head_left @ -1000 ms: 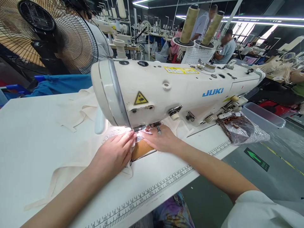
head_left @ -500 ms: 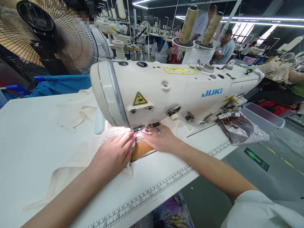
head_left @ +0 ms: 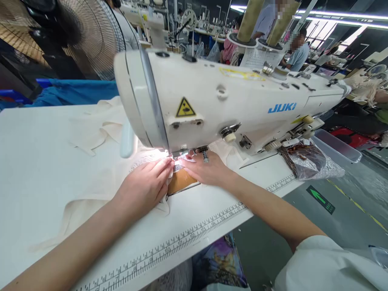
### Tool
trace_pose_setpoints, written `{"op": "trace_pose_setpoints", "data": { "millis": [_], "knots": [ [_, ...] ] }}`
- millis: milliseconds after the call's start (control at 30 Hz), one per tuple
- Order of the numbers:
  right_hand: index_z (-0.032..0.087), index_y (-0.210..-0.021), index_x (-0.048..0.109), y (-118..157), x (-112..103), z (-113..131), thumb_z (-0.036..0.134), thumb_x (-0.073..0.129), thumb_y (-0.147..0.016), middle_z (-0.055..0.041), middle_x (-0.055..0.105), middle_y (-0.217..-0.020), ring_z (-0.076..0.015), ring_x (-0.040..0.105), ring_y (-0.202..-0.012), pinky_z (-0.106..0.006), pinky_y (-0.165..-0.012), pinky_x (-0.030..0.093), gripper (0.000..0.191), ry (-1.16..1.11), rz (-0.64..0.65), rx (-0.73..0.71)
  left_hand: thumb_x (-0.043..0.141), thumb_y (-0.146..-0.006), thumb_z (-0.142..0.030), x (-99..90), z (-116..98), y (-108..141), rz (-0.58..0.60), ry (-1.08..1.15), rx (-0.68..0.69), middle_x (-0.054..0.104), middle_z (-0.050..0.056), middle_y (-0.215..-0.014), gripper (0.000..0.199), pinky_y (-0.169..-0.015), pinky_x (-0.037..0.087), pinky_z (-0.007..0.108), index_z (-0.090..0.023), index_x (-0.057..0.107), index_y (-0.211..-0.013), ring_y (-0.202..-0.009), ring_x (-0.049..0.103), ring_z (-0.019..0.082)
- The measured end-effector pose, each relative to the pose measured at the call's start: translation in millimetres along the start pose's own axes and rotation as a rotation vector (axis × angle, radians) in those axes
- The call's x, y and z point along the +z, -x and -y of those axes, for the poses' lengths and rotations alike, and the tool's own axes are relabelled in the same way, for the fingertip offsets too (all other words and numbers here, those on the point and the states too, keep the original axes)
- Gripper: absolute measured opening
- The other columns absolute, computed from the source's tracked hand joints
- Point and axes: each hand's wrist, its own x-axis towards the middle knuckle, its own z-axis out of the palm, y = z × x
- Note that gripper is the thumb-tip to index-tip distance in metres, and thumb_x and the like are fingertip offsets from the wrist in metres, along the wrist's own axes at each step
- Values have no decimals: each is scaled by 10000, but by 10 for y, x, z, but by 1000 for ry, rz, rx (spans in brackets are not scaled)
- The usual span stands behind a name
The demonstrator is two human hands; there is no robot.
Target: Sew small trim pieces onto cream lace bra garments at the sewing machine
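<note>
A white sewing machine stands across the table, its needle area lit brightly. Just left of the presser foot, my left hand presses pale cream fabric down with its fingers together. From the right, my right hand reaches under the machine head, its fingertips on the fabric edge beside the foot. What lies between those fingertips is partly hidden by the machine parts. A brown plate shows between my two hands. More cream cloth pieces lie behind, to the left.
A ruler strip runs along the table's front edge. At the right end sit a plastic bag of brown items and a clear bin. A large fan and blue cloth are at the back left. Thread cones rise behind the machine.
The view has shifted and tilted down slightly, so the machine sits higher in the picture. Both hands stay on the fabric by the presser foot, with little visible movement.
</note>
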Motion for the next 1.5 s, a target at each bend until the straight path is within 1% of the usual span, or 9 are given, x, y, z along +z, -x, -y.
{"op": "trace_pose_setpoints", "data": {
  "millis": [133,300,533,767,967,1100,1200,1300,1500],
  "knots": [
    [232,-1334,567,-1,-25,22,288,172,-1082,-93,646,-1252,-236,557,-1024,-369,-715,326,472,24,40,26,404,-1001,-205,4,2,14,66,49,-29,688,168,-1280,381,-852,560,433,-49,637,-1259,-1080,673,303],
    [252,-1365,565,10,-42,48,316,175,-1084,-99,611,-1263,-228,539,-972,-349,-679,308,485,58,73,67,360,-1000,-245,-11,10,22,178,83,-95,656,160,-1331,425,-783,541,429,-90,638,-1283,-1071,667,301],
    [234,-1419,536,23,-37,47,331,238,-1069,-131,592,-1242,-220,519,-923,-336,-677,336,470,26,72,64,292,-1015,-290,-62,-19,-13,256,80,-142,682,150,-1243,471,-705,511,428,-104,657,-1248,-1013,664,304],
    [244,-1432,518,20,-24,31,330,231,-1068,-126,571,-1240,-211,511,-906,-338,-703,368,472,5,89,57,286,-1013,-318,-53,-22,-21,246,120,-169,692,128,-1166,462,-717,501,424,-144,670,-1203,-1001,657,305],
    [219,-1436,501,5,-28,37,322,205,-1070,-143,563,-1254,-235,525,-945,-357,-724,391,482,2,98,52,310,-995,-304,-42,-15,-1,232,124,-173,683,122,-1172,450,-741,526,448,-179,648,-1264,-1050,660,323],
    [224,-1374,547,14,-19,38,305,219,-1063,-132,582,-1235,-228,526,-929,-349,-713,374,459,17,61,48,331,-995,-285,-50,-20,0,243,131,-176,668,138,-1251,437,-762,538,465,-158,637,-1281,-1086,652,331],
    [229,-1338,568,19,-15,40,286,213,-1064,-121,599,-1216,-216,529,-914,-345,-711,361,451,29,45,49,338,-996,-271,-50,-15,0,242,116,-158,652,140,-1316,427,-743,537,449,-138,638,-1270,-1082,656,320],
    [233,-1329,570,17,-11,39,283,194,-1070,-113,616,-1212,-219,544,-945,-349,-716,360,459,45,38,49,344,-996,-255,-35,-7,11,224,84,-136,653,125,-1339,420,-740,537,430,-140,639,-1273,-1078,659,301],
    [249,-1304,569,20,29,23,292,166,-1077,-101,634,-1225,-246,561,-1076,-366,-769,378,464,35,3,36,386,-1002,-248,6,-2,31,166,122,-127,654,135,-1343,408,-841,549,446,-140,620,-1318,-1135,645,308]
  ]
}}
